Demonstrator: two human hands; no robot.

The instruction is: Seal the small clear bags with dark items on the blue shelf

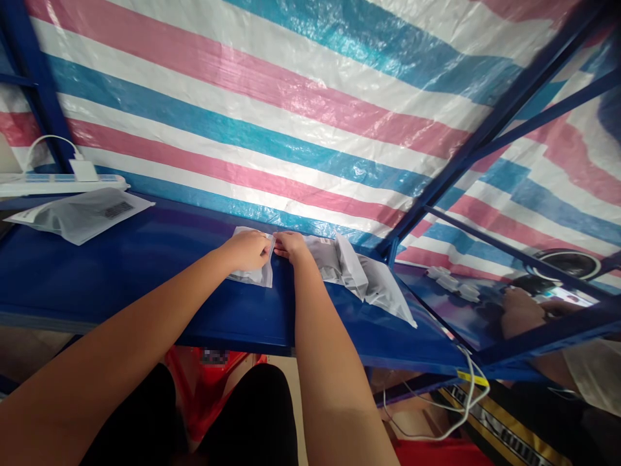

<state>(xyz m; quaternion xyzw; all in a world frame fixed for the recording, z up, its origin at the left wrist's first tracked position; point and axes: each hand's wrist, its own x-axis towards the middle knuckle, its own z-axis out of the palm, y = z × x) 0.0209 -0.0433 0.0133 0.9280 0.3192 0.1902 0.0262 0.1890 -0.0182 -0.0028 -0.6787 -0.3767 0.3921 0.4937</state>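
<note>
A frosted plastic zip bag (257,277) lies on the blue shelf in front of me, its zip edge turned to the right. My left hand (248,250) rests on the bag, fingers curled and closed at the zip edge. At the upper corner of that same edge, my right hand (290,245) has its fingers pressed together on the bag. Just right of my right hand are more bags: a filled frosted bag (326,259), one standing on edge (351,266), and another lying flat (385,288). The fingertips are partly hidden.
On the left lie a larger frosted bag (82,213) and a white power strip (58,184) with a plugged-in charger (84,169). A blue metal frame (436,175) separates off a co-worker's hand (521,310) holding a lit phone. White cables (468,401) hang at the shelf's right front.
</note>
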